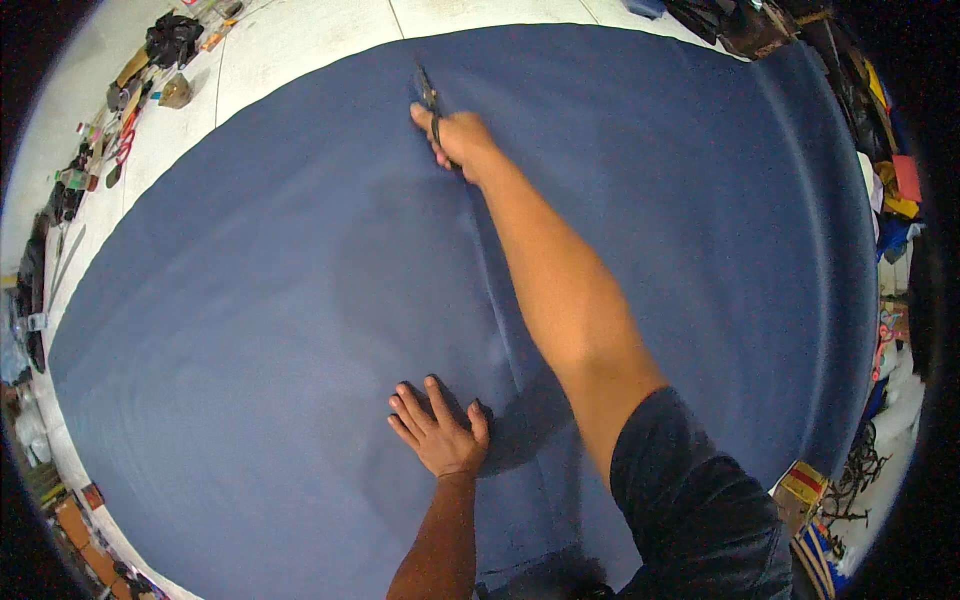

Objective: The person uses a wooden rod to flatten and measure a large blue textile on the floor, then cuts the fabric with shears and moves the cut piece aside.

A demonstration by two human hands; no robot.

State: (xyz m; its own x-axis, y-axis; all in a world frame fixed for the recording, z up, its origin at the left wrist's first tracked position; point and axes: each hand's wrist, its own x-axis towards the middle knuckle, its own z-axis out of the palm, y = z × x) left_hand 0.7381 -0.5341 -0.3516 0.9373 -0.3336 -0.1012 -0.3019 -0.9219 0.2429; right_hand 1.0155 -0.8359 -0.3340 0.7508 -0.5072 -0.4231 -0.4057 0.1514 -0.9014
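Note:
A large sheet of dark blue fabric (250, 330) lies spread over nearly the whole work surface. My right hand (455, 140) reaches to its far part, closed around the handles of dark scissors (430, 95). The blades point away from me, near the fabric's far edge. From below the right hand, a line like a cut or fold runs back toward me through the fabric. My left hand (438, 430) rests flat on the near part, left of that line, fingers spread and holding nothing.
White tiled surface (300, 38) shows beyond the fabric's far edge. Along the left lie red-handled scissors (124, 148), a black plastic bag (172, 40) and other clutter. A yellow and red box (803, 483) sits at the near right. A red piece (906, 178) lies at the right rim.

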